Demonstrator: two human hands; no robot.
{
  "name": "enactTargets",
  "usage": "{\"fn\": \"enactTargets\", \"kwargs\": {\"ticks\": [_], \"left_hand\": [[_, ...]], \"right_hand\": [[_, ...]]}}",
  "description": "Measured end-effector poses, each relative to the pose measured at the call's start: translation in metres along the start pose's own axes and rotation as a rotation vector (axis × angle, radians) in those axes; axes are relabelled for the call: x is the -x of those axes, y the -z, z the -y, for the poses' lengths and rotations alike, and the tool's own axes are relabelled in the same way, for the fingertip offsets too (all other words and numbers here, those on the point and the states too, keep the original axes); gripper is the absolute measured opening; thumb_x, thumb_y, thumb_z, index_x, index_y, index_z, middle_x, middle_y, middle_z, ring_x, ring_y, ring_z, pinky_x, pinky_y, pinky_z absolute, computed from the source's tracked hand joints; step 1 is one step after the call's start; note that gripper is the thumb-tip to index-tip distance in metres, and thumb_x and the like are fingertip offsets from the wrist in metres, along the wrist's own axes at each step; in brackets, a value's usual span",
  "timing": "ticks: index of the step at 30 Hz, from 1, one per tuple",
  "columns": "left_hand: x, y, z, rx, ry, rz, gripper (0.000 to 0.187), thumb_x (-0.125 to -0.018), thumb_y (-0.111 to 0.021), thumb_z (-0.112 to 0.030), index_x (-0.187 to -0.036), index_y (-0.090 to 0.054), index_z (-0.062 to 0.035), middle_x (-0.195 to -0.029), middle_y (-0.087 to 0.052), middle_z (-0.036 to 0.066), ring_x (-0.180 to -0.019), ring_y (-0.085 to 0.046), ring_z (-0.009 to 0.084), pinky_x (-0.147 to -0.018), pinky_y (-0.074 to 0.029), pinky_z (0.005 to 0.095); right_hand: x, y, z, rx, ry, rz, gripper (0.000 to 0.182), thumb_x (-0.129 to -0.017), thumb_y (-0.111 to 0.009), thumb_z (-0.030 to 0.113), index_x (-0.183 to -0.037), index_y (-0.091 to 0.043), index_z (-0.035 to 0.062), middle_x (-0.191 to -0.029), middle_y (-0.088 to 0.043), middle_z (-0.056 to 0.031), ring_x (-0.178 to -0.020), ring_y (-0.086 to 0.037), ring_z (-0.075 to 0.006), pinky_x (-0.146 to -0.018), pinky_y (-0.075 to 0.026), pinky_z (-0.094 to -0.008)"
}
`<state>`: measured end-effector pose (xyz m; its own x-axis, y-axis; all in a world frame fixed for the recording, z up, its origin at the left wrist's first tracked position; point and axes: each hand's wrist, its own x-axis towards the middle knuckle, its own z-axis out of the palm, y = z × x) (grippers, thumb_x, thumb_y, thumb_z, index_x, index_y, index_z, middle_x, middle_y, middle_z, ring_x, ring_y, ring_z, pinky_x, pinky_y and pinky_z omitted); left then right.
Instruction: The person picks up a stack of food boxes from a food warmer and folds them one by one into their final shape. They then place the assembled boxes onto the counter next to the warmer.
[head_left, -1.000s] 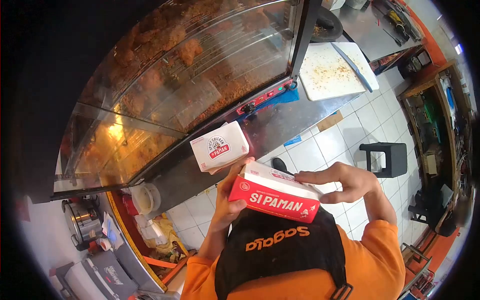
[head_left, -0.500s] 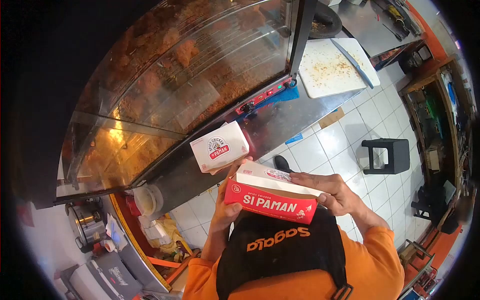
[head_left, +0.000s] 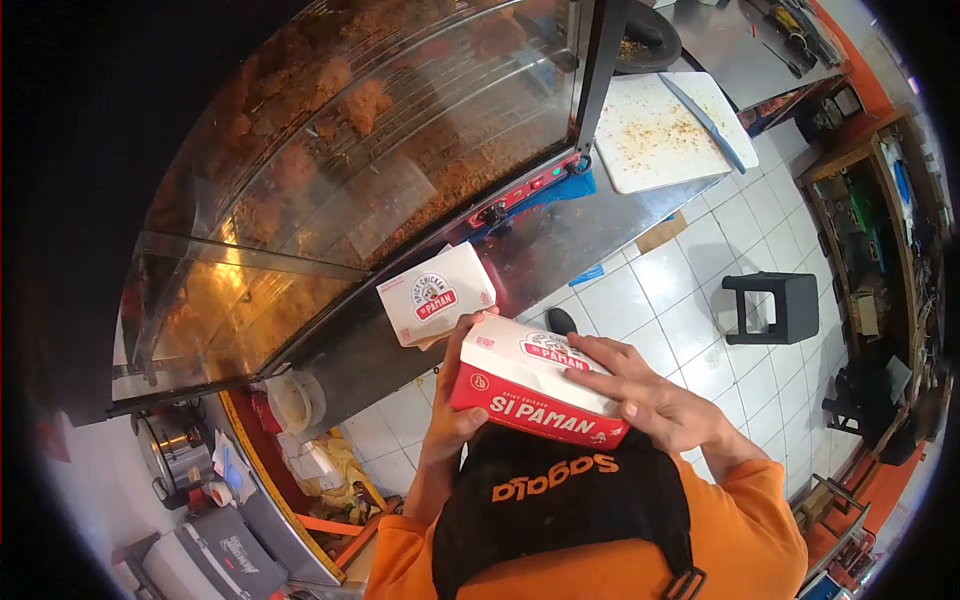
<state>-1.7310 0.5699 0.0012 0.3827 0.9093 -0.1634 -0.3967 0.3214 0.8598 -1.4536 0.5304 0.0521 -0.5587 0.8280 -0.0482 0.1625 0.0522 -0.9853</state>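
Note:
A red and white food box [head_left: 535, 391], marked SI PAMAN, is held in front of my black apron, its white lid lying over the top. My left hand [head_left: 457, 400] grips the box's left end, thumb on the red front and fingers at the back corner. On the lid and right end lies my right hand [head_left: 660, 398], its fingers spread apart over the white top. Behind the box, more white boxes [head_left: 437, 295] are stacked on the metal counter [head_left: 350, 365].
A glass cabinet [head_left: 350, 150] with fried food stands at the upper left. On the counter's far end is a white cutting board [head_left: 665, 135] with crumbs and a knife [head_left: 705, 125]. A black stool [head_left: 785, 308] stands on the tiled floor, near wooden shelves [head_left: 860, 270].
The box's lid has come down over its open top. My right hand has moved from the lid's edge to lie across the top with fingers spread.

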Motion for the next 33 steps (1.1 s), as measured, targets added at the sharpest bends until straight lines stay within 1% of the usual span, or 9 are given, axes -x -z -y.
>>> {"fn": "enactTargets", "kwargs": {"ticks": [5, 7, 11, 13, 16, 17, 24, 26, 33], "left_hand": [[-0.001, 0.012, 0.005, 0.012, 0.012, 0.018, 0.102, -0.069, -0.081, -0.053, -0.151, -0.040, -0.0084, -0.163, -0.026, 0.023, -0.150, -0.032, 0.0340, -0.120, -0.031, 0.0471], [-0.004, 0.031, 0.005, -0.296, -0.158, 0.133, 0.089, -0.075, -0.078, -0.051, -0.146, -0.046, -0.0080, -0.163, -0.027, 0.025, -0.151, -0.029, 0.0339, -0.120, -0.028, 0.0465], [0.009, 0.017, -0.009, -0.325, -0.149, 0.033, 0.072, -0.082, -0.068, -0.051, -0.135, -0.055, -0.0033, -0.159, -0.032, 0.028, -0.149, -0.034, 0.0376, -0.118, -0.032, 0.0494], [0.016, 0.017, -0.015, -0.064, -0.024, 0.026, 0.045, -0.090, -0.062, -0.030, -0.124, -0.065, -0.0010, -0.146, -0.052, 0.025, -0.147, -0.036, 0.0336, -0.118, -0.030, 0.0450], [0.025, 0.015, -0.020, -0.141, -0.019, -0.019, 0.036, -0.088, -0.057, -0.022, -0.112, -0.069, 0.0021, -0.129, -0.064, 0.022, -0.140, -0.045, 0.0323, -0.117, -0.032, 0.0435], [0.025, 0.013, -0.018, -0.176, -0.078, -0.014, 0.035, -0.085, -0.053, -0.016, -0.108, -0.069, 0.0040, -0.116, -0.067, 0.019, -0.132, -0.052, 0.0307, -0.116, -0.033, 0.0426], [0.035, 0.002, -0.014, -0.260, -0.083, -0.182, 0.032, -0.087, -0.048, -0.011, -0.104, -0.069, 0.0050, -0.111, -0.066, 0.017, -0.121, -0.056, 0.0281, -0.112, -0.037, 0.0408], [0.041, 0.006, -0.004, -0.161, -0.223, -0.124, 0.030, -0.091, -0.049, -0.013, -0.102, -0.072, 0.0036, -0.113, -0.065, 0.016, -0.121, -0.055, 0.0292, -0.109, -0.038, 0.0423], [0.064, 0.020, -0.004, -0.245, -0.181, 0.005, 0.024, -0.095, -0.063, -0.020, -0.102, -0.079, -0.0023, -0.120, -0.066, 0.017, -0.126, -0.052, 0.0333, -0.113, -0.034, 0.0495]], "right_hand": [[-0.004, 0.004, -0.004, 0.103, 0.089, 0.023, 0.050, -0.105, -0.051, 0.035, -0.151, -0.053, 0.0165, -0.159, -0.038, -0.0255, -0.142, -0.037, -0.0488, -0.119, -0.030, -0.0584], [-0.006, 0.000, -0.008, 0.089, 0.076, 0.016, 0.049, -0.103, -0.055, 0.033, -0.149, -0.056, 0.0155, -0.156, -0.044, -0.0253, -0.140, -0.041, -0.0494, -0.117, -0.032, -0.0583], [-0.009, -0.006, -0.011, 0.016, 0.035, -0.066, 0.043, -0.099, -0.061, 0.026, -0.139, -0.065, 0.0115, -0.146, -0.056, -0.0245, -0.136, -0.047, -0.0488, -0.115, -0.037, -0.0561], [-0.011, -0.006, -0.014, 0.004, 0.044, -0.063, 0.041, -0.099, -0.060, 0.024, -0.136, -0.068, 0.0102, -0.144, -0.058, -0.0245, -0.136, -0.049, -0.0480, -0.116, -0.038, -0.0555], [-0.012, -0.005, -0.021, -0.048, 0.027, -0.053, 0.040, -0.096, -0.062, 0.020, -0.133, -0.069, 0.0079, -0.139, -0.062, -0.0243, -0.133, -0.053, -0.0471, -0.115, -0.039, -0.0553], [-0.013, -0.005, -0.019, -0.046, 0.036, -0.054, 0.040, -0.095, -0.062, 0.022, -0.130, -0.071, 0.0051, -0.136, -0.063, -0.0265, -0.131, -0.054, -0.0482, -0.114, -0.040, -0.0557], [-0.021, -0.006, -0.024, -0.085, 0.046, -0.027, 0.038, -0.093, -0.066, 0.022, -0.124, -0.073, 0.0027, -0.130, -0.066, -0.0281, -0.131, -0.055, -0.0469, -0.113, -0.040, -0.0564], [-0.023, -0.004, -0.024, -0.083, 0.067, 0.003, 0.036, -0.094, -0.066, 0.020, -0.126, -0.073, 0.0048, -0.131, -0.067, -0.0256, -0.131, -0.056, -0.0465, -0.114, -0.040, -0.0555], [-0.033, 0.004, -0.017, -0.073, 0.112, 0.117, 0.031, -0.095, -0.067, 0.017, -0.123, -0.075, 0.0074, -0.135, -0.066, -0.0196, -0.137, -0.050, -0.0446, -0.116, -0.038, -0.0546]]}}
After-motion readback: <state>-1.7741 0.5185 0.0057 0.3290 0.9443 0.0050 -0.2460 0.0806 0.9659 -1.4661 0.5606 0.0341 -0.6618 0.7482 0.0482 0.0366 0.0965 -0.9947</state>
